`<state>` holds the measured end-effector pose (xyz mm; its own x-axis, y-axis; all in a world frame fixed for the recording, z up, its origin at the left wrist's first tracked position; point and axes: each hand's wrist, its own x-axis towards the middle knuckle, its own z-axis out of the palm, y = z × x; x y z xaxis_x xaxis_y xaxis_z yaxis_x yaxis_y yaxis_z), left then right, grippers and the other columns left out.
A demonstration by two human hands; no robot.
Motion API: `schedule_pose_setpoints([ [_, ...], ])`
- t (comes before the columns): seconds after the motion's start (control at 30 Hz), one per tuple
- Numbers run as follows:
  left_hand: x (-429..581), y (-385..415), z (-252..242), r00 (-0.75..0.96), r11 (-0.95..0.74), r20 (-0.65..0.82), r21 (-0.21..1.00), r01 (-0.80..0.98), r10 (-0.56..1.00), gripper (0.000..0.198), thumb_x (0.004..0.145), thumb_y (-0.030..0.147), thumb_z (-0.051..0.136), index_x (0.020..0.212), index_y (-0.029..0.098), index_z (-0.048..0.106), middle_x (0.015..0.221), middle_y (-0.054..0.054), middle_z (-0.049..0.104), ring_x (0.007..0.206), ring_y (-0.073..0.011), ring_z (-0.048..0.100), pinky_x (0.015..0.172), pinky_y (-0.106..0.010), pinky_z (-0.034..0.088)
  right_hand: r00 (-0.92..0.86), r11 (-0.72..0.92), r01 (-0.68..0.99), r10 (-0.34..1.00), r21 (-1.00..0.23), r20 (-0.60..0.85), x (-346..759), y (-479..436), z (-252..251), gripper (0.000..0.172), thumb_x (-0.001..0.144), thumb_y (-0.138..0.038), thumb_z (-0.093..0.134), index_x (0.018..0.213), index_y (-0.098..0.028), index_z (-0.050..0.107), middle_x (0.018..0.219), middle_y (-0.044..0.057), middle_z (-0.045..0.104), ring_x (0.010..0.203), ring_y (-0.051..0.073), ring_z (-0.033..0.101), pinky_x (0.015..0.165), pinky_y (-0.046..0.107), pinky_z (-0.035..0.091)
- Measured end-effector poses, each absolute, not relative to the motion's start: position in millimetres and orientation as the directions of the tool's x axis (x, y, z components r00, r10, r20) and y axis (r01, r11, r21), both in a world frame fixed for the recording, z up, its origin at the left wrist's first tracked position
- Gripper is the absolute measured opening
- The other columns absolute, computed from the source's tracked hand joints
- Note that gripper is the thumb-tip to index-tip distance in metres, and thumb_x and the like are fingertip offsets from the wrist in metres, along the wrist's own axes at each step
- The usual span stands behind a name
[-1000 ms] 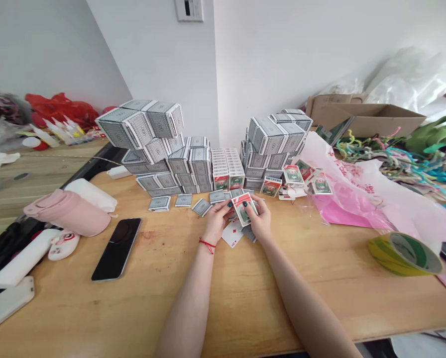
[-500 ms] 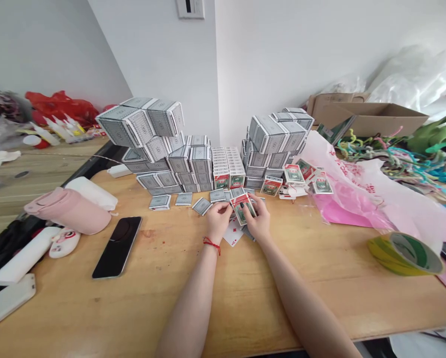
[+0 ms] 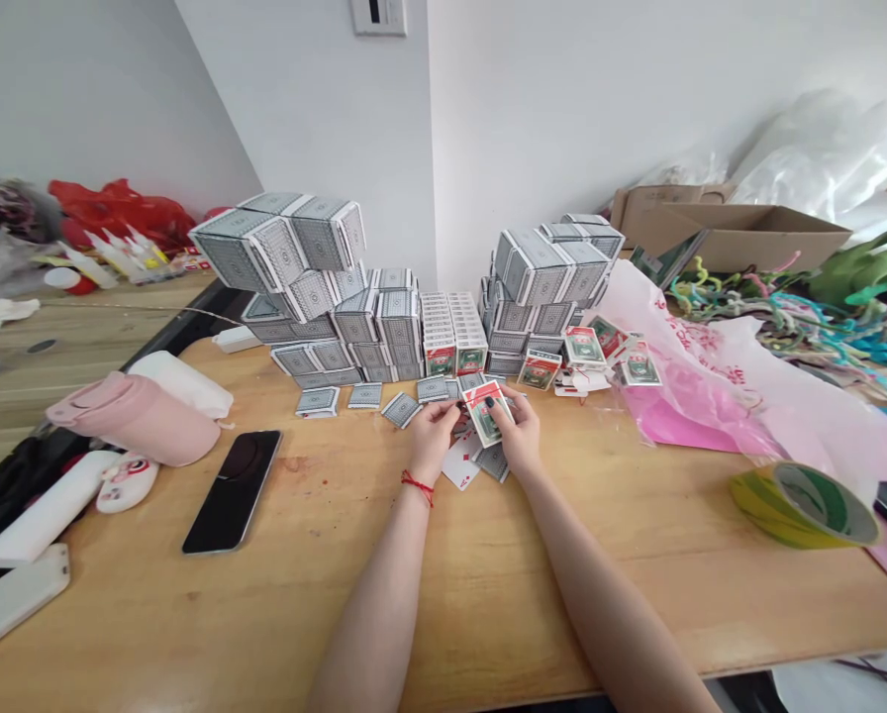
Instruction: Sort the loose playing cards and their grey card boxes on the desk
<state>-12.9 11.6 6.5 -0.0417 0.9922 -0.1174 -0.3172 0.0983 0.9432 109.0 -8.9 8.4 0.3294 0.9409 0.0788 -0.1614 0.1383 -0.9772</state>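
Note:
A red and green playing card box [image 3: 486, 414] is gripped in my right hand [image 3: 516, 421], with the thumb across its front. At the box's left edge my left hand [image 3: 438, 426] is closed in a pinch; what its fingertips hold, if anything, is too small to make out. A thin dark line crosses the upper part of the box. Below the hands lie a face-up playing card [image 3: 460, 463] and a grey patterned card pack [image 3: 493, 461]. Behind them are several small grey card packs [image 3: 401, 408] lying flat on the table.
Grey card-pack stacks stand at left [image 3: 325, 297] and right [image 3: 540, 287], with upright card boxes [image 3: 454, 332] between. A phone [image 3: 234, 492] and pink bottle [image 3: 143, 421] lie left. Right are loose card boxes [image 3: 584, 347], pink plastic [image 3: 718, 366] and a tape roll [image 3: 804, 505].
My right hand and the card box have shifted slightly right, away from my left hand, which moved slightly left. More of the grey pack beneath shows now.

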Motion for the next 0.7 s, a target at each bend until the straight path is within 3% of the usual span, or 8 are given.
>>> schedule_pose_setpoints([
  [0.13,-13,10,11,0.068,0.113,-0.094,0.926,-0.361,0.993,0.034,0.066,0.036,0.066,0.089,0.012,0.065,0.083,-0.009,0.069,0.071,-0.0161,0.063,0.067,-0.029,0.049,0.311,0.136,-0.162,0.947,-0.977,0.080,110,-9,8,0.047,0.068,-0.046,0.065,0.106,-0.019,0.057,0.082,0.006,0.069,0.064,0.019,0.063,0.057,0.031,0.052],
  [0.37,-8,13,1,-0.021,0.039,-0.047,0.954,-0.297,0.999,0.036,0.068,0.047,0.062,0.081,0.013,0.060,0.074,-0.005,0.065,0.065,-0.0140,0.059,0.062,-0.025,0.046,0.261,0.124,-0.158,0.962,-0.980,0.080,109,-8,7,0.047,0.067,-0.046,0.065,0.105,-0.021,0.056,0.078,0.004,0.069,0.061,0.019,0.063,0.053,0.031,0.051],
  [0.57,-11,5,5,-0.085,-0.148,0.153,0.987,0.068,0.985,0.027,0.081,0.043,0.047,0.071,0.020,0.056,0.068,-0.003,0.060,0.063,-0.0138,0.052,0.061,-0.023,0.037,0.260,0.105,-0.205,0.964,-0.973,0.049,108,-8,7,0.045,0.067,-0.045,0.066,0.104,-0.021,0.056,0.081,0.004,0.070,0.064,0.020,0.064,0.055,0.031,0.051],
  [0.7,-12,0,10,-0.103,-0.215,0.239,0.956,0.198,0.966,0.019,0.083,0.033,0.046,0.072,0.021,0.056,0.071,-0.003,0.059,0.067,-0.0160,0.051,0.064,-0.024,0.033,0.253,0.103,-0.206,0.966,-0.973,0.048,108,-8,6,0.045,0.067,-0.045,0.066,0.104,-0.022,0.056,0.083,0.004,0.069,0.065,0.020,0.064,0.056,0.031,0.051],
])
